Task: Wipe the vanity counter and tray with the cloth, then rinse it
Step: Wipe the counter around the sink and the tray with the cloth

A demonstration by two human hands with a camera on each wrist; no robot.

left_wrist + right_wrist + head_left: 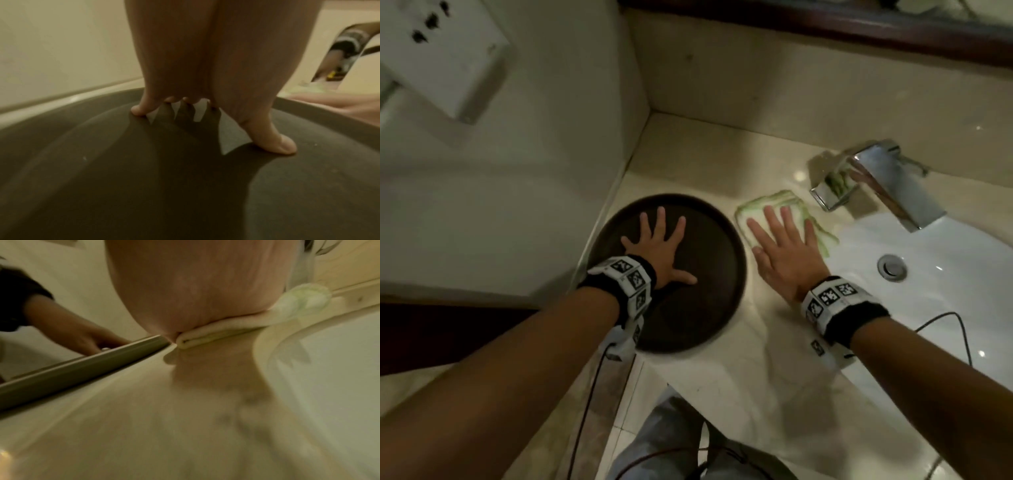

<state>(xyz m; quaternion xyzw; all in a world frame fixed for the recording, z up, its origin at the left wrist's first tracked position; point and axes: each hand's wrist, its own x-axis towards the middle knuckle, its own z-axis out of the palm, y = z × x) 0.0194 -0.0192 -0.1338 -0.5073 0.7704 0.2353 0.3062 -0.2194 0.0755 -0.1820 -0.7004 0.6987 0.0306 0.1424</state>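
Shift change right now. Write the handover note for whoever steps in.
Left hand: flat, fingers spread, pressing on the dark round tray.
Right hand: flat on the folded cloth, pressing it to the counter between tray and sink, in front of the faucet.
Done: cannot tell how much is already wiped.
Left: finish counter, wipe tray, rinse cloth; no water seen running.

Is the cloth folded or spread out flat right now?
Folded. The right wrist view shows the cloth doubled in layers, rounded fold at its edge, under the right hand.
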